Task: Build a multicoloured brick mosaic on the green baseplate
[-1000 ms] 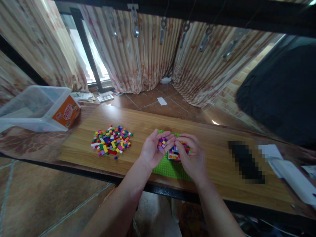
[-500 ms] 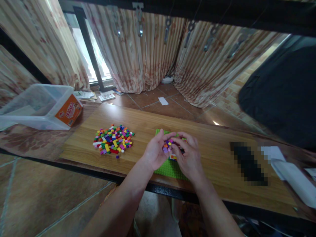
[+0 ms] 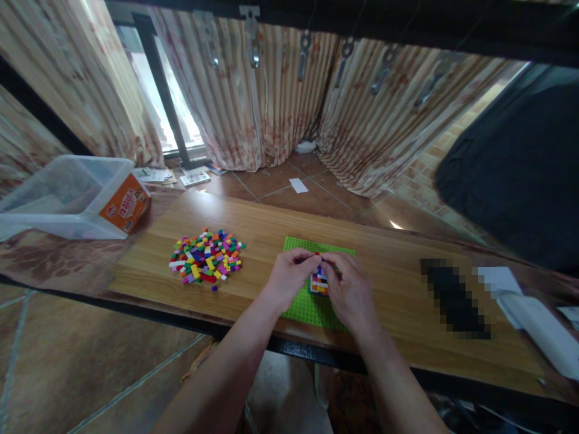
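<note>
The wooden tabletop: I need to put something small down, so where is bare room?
Bare wood lies between the loose bricks and the green baseplate, beyond the left forearm, and between the right hand and the dark pixelated shape. The baseplate is crowded: the left hand meets the right over the built bricks.

Left hand (image 3: pixel 289 280) is concealing its palm; right hand (image 3: pixel 355 292) is covering part of the brick build (image 3: pixel 319 284). Pixelation is masking a dark object (image 3: pixel 455 298). Left view edge is cutting off the clear bin (image 3: pixel 125 208).
</note>
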Tool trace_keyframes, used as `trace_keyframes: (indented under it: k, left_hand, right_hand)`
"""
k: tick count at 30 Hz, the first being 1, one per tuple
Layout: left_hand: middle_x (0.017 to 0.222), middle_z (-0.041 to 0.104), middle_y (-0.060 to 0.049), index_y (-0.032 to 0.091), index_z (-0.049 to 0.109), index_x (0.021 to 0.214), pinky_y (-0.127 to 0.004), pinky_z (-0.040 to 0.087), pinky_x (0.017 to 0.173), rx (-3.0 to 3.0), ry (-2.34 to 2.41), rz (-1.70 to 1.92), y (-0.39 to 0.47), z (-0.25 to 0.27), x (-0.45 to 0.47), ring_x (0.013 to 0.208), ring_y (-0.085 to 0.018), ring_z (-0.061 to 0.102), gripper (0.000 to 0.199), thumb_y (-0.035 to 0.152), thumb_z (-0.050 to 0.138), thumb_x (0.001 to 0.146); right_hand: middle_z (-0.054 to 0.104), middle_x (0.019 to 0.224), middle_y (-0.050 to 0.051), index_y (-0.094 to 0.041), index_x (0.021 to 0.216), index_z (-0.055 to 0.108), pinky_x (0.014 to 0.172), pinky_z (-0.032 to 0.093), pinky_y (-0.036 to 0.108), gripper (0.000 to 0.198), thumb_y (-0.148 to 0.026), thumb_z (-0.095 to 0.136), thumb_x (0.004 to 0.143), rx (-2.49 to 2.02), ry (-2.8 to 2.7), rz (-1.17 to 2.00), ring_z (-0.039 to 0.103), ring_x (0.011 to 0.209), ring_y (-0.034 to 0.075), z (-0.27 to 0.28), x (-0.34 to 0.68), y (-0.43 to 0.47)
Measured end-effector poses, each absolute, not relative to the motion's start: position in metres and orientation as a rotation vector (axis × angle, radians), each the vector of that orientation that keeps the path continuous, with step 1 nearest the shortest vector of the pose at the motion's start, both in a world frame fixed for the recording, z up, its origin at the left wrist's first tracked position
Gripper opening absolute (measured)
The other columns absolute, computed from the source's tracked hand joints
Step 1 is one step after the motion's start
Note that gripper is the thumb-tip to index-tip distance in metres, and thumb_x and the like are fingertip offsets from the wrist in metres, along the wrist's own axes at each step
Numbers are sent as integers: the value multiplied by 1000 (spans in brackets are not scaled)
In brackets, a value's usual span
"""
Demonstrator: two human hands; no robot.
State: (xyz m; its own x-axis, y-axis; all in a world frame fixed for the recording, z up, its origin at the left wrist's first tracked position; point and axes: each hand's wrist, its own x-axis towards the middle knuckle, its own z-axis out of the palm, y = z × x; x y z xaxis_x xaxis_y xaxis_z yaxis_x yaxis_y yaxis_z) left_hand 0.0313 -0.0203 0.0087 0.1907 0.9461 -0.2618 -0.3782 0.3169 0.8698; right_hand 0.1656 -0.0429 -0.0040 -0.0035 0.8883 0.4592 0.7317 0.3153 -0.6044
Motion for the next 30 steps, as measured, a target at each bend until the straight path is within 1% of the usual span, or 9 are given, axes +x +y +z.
trace_keyframes:
  k: [3, 7, 13, 16, 18, 21, 25, 27, 30]
  left_hand:
    - [56, 56, 4, 14, 65, 67, -20, 30, 51, 791, 935, 1089, -21, 10, 33, 52, -6, 43, 19, 30, 73, 70]
    - [59, 58, 3, 14, 66, 72, -20, 31, 51, 799, 908, 1109, -22, 12, 33, 54, -7, 45, 19, 31, 75, 68]
    - [59, 59, 2, 13, 67, 74, -20, 28, 48, 751, 828, 1099, -24, 11, 34, 50, -5, 42, 29, 36, 81, 64]
    - [58, 59, 2, 12, 67, 75, -19, 24, 44, 680, 753, 1051, -23, 10, 34, 45, -3, 37, 35, 39, 84, 62]
    - [59, 59, 2, 11, 66, 75, -18, 22, 43, 643, 722, 1031, -23, 9, 32, 45, -2, 37, 37, 38, 86, 60]
    - [60, 59, 1, 10, 65, 73, -17, 20, 43, 607, 751, 1045, -21, 9, 30, 45, -2, 36, 33, 34, 85, 61]
    - [59, 57, 2, 11, 63, 70, -17, 16, 41, 604, 906, 1076, -17, 8, 28, 42, -1, 32, 19, 25, 76, 71]
    - [59, 59, 1, 12, 62, 68, -18, 17, 41, 643, 986, 1091, -16, 8, 28, 42, -2, 32, 14, 21, 69, 76]
    - [61, 63, 0, 13, 61, 67, -19, 20, 43, 713, 1079, 1089, -15, 7, 30, 42, -3, 33, 13, 18, 62, 79]
  right_hand:
    - [74, 98, 7, -21, 97, 72, 84, 52, 39, 21, -35, 57, 91, -1451, -1596, 428, 68, 91, 23, -3, 166, -44]
    - [75, 93, 6, -21, 94, 73, 77, 53, 35, 24, -41, 64, 86, -1435, -1384, 662, 68, 83, 21, -4, 167, -43]
    - [73, 79, 3, -19, 84, 73, 68, 51, 29, 20, -38, 66, 83, -1373, -1266, 805, 66, 72, 17, 2, 165, -44]
    - [72, 75, 1, -20, 82, 72, 65, 50, 28, 18, -37, 66, 82, -1307, -1232, 900, 65, 70, 16, 5, 165, -44]
    - [72, 75, 1, -20, 81, 73, 65, 50, 28, 18, -38, 68, 80, -1286, -1208, 925, 64, 69, 16, 3, 169, -42]
    - [73, 79, 2, -21, 83, 74, 70, 50, 31, 17, -37, 69, 79, -1341, -1219, 823, 65, 73, 18, -1, 179, -39]
    - [73, 89, 4, -22, 89, 75, 77, 50, 34, 18, -34, 63, 86, -1465, -1460, 574, 66, 82, 20, -4, 191, -38]
    - [72, 90, 5, -21, 90, 75, 79, 49, 36, 19, -33, 60, 88, -1487, -1601, 488, 65, 84, 21, -4, 191, -39]
    - [70, 92, 8, -20, 89, 75, 83, 49, 39, 21, -30, 56, 91, -1528, -1786, 358, 64, 87, 23, -4, 188, -40]
